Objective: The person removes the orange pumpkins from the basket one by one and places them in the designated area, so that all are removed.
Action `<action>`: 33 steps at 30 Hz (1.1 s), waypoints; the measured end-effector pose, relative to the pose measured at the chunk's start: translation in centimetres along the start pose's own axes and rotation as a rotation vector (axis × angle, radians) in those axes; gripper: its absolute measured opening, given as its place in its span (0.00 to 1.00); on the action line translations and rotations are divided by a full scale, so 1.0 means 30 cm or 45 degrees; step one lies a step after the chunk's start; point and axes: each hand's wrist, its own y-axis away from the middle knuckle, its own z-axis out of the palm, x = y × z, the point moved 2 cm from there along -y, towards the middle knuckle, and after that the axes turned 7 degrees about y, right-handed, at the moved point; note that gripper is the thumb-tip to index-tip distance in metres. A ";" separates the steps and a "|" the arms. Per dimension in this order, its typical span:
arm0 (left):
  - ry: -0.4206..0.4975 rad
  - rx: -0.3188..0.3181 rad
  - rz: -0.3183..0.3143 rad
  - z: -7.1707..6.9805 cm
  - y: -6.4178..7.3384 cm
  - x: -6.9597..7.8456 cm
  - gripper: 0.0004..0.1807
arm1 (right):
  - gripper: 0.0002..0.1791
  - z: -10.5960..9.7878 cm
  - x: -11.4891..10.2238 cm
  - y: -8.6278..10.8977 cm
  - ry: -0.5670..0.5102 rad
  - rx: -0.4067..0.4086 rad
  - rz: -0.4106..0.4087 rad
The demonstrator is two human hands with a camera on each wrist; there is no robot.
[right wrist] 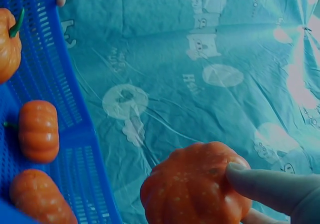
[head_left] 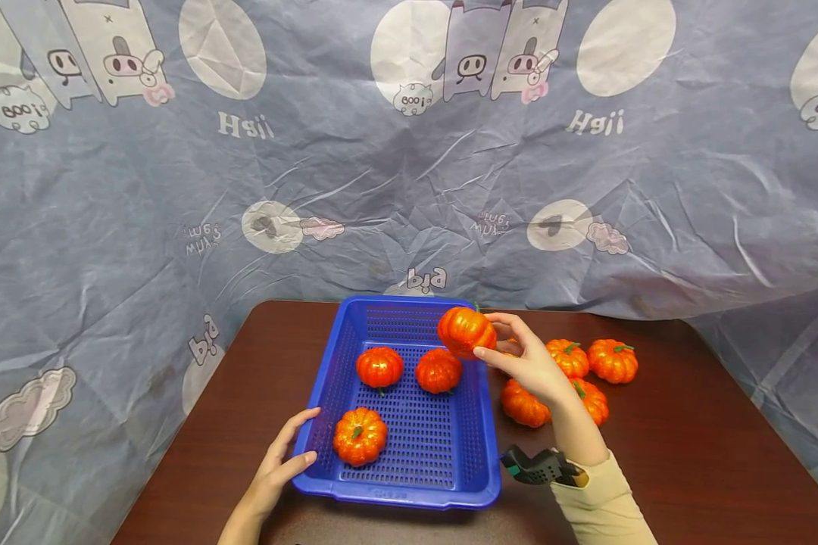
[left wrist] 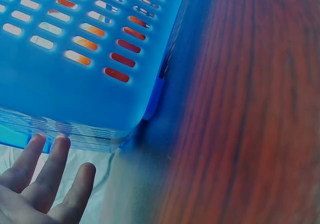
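In the head view my right hand [head_left: 537, 366] grips a small orange pumpkin [head_left: 465, 331] above the right rim of a blue plastic basket [head_left: 397, 496]. The right wrist view shows the thumb [right wrist: 255, 181] pressed on the ribbed side of this pumpkin [right wrist: 195, 189]. Three more pumpkins lie inside the basket: one at back left [head_left: 379, 368], one at back right [head_left: 439, 371] and one at front left [head_left: 360, 437]. My left hand [head_left: 270, 471] touches the basket's left rim, its fingers spread. In the left wrist view its fingers [left wrist: 52, 169] look fairly straight beside the perforated wall.
Several pumpkins [head_left: 612, 361] sit in a group on the brown table [head_left: 688, 446] to the basket's right, some partly hidden by my right hand and forearm. A printed grey-blue cloth [head_left: 409, 174] hangs behind the table. A black device [head_left: 538, 465] is on my right wrist.
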 end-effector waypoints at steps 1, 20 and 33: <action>0.001 -0.002 0.001 0.000 0.000 0.000 0.30 | 0.30 -0.009 0.004 0.007 -0.001 0.010 0.001; -0.012 0.006 -0.004 -0.001 0.001 -0.003 0.31 | 0.33 -0.166 0.107 0.155 0.231 0.282 0.047; -0.007 0.002 -0.006 0.000 0.001 -0.002 0.31 | 0.33 -0.242 0.208 0.237 0.365 0.559 0.028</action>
